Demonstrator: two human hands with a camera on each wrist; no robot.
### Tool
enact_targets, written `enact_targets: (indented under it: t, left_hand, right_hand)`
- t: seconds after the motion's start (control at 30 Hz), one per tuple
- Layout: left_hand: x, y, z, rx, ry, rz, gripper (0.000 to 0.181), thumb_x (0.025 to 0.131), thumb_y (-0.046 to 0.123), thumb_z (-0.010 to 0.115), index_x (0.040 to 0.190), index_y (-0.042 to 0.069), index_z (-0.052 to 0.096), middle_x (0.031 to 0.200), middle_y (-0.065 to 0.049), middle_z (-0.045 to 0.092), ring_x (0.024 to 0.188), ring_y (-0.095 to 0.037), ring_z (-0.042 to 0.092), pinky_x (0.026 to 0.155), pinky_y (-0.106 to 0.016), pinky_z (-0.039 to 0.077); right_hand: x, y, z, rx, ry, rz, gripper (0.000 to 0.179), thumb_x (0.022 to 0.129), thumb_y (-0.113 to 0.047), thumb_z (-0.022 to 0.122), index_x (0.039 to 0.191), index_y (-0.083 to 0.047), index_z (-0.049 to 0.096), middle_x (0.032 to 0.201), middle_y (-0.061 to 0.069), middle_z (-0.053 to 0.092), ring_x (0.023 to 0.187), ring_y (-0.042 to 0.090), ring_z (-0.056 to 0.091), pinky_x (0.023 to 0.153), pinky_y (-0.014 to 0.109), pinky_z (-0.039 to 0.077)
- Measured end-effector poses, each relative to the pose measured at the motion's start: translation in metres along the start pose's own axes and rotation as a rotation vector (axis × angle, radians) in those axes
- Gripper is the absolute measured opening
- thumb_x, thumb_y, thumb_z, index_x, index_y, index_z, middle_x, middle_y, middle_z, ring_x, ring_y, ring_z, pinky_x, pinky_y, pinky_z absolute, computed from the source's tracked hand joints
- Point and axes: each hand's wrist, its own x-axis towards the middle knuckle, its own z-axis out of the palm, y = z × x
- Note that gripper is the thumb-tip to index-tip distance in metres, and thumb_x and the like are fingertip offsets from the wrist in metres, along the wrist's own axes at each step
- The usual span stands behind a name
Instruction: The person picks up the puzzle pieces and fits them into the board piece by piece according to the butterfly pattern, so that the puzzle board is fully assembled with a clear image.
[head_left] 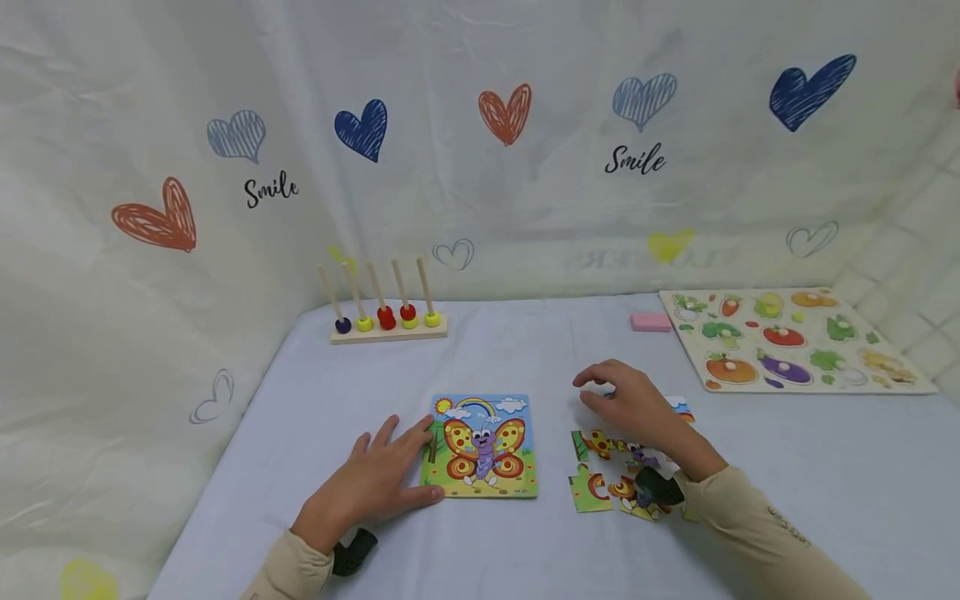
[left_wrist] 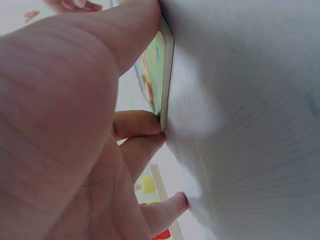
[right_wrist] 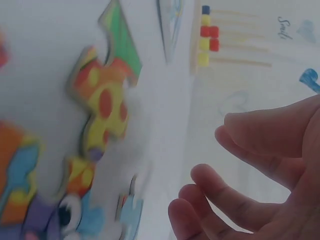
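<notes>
The left hand [head_left: 378, 479] lies low, palm down, at the left side of the butterfly board [head_left: 483, 454], which rests flat near the middle of the tabletop [head_left: 480, 546]. The right hand [head_left: 637, 408] is raised over the loose puzzle pieces [head_left: 591, 493], just to the right of this board, and its wrist is bent toward the left. The tabletop wears a white cloth; along its back edge, toward the back left corner, stands a bead stand [head_left: 390, 333] with five pegs, and toward the back right corner lie a pink block [head_left: 650, 322] and a vegetable board [head_left: 795, 342]. Behind hangs a pale curtain [head_left: 420, 196] printed with hearts and the word "Smile". The fingers of the left hand are spread; the thumb touches the lower left corner of the butterfly board, two fingers meet its left edge, and another one reaches the cloth. The fingers of the right hand are loosely bent and apart from the pieces, with nothing between them, as far as the rather blurred wrist view allows me to judge.
</notes>
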Motion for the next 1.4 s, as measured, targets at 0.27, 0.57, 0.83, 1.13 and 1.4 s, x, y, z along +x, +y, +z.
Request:
enact_targets:
  t: [0.27,0.57,0.83,1.13,1.4]
  left_hand:
    - [-0.002,0.001,-0.002,-0.001,0.004,0.011,0.093,0.092,0.057,0.081,0.164,0.013,0.043,0.171,-0.004,0.039,0.159,-0.045,0.02,0.121,-0.075,0.019]
    - [-0.002,0.001,-0.002,0.003,0.002,0.019,0.092,0.093,0.057,0.08,0.164,0.013,0.043,0.171,-0.003,0.037,0.159,-0.045,0.02,0.121,-0.075,0.019]
    - [-0.002,0.001,-0.001,-0.005,0.003,0.014,0.092,0.092,0.057,0.081,0.164,0.013,0.043,0.171,-0.004,0.038,0.159,-0.045,0.02,0.121,-0.075,0.018]
    - [0.0,-0.001,-0.001,0.005,0.006,0.02,0.092,0.092,0.058,0.08,0.163,0.013,0.044,0.17,-0.005,0.04,0.159,-0.044,0.02,0.121,-0.075,0.018]
    - [-0.001,-0.001,-0.001,0.005,0.001,0.014,0.092,0.092,0.058,0.08,0.163,0.013,0.044,0.17,-0.005,0.039,0.16,-0.044,0.02,0.121,-0.075,0.018]
  right_hand:
    - [-0.007,0.022,-0.013,-0.047,-0.018,-0.017,0.015,0.097,0.0,0.074,0.112,-0.003,0.077,0.13,0.025,0.067,0.125,0.049,0.059,0.1,0.066,0.05]
    - [-0.009,0.037,-0.017,-0.11,-0.08,0.0,0.02,0.091,0.001,0.078,0.11,-0.006,0.079,0.141,0.039,0.056,0.133,0.064,0.045,0.106,0.079,0.035]
    - [-0.006,0.041,-0.013,-0.16,-0.121,0.02,0.022,0.089,0.001,0.08,0.108,-0.011,0.082,0.147,0.036,0.053,0.138,0.065,0.037,0.109,0.082,0.028]
    - [-0.007,0.043,-0.011,-0.199,-0.097,-0.006,0.023,0.087,0.0,0.083,0.104,-0.015,0.08,0.147,0.036,0.052,0.136,0.066,0.038,0.106,0.083,0.03]
    - [-0.008,0.044,-0.01,-0.154,-0.11,-0.031,0.027,0.089,0.004,0.081,0.109,-0.014,0.076,0.125,0.025,0.054,0.111,0.046,0.052,0.091,0.065,0.046]
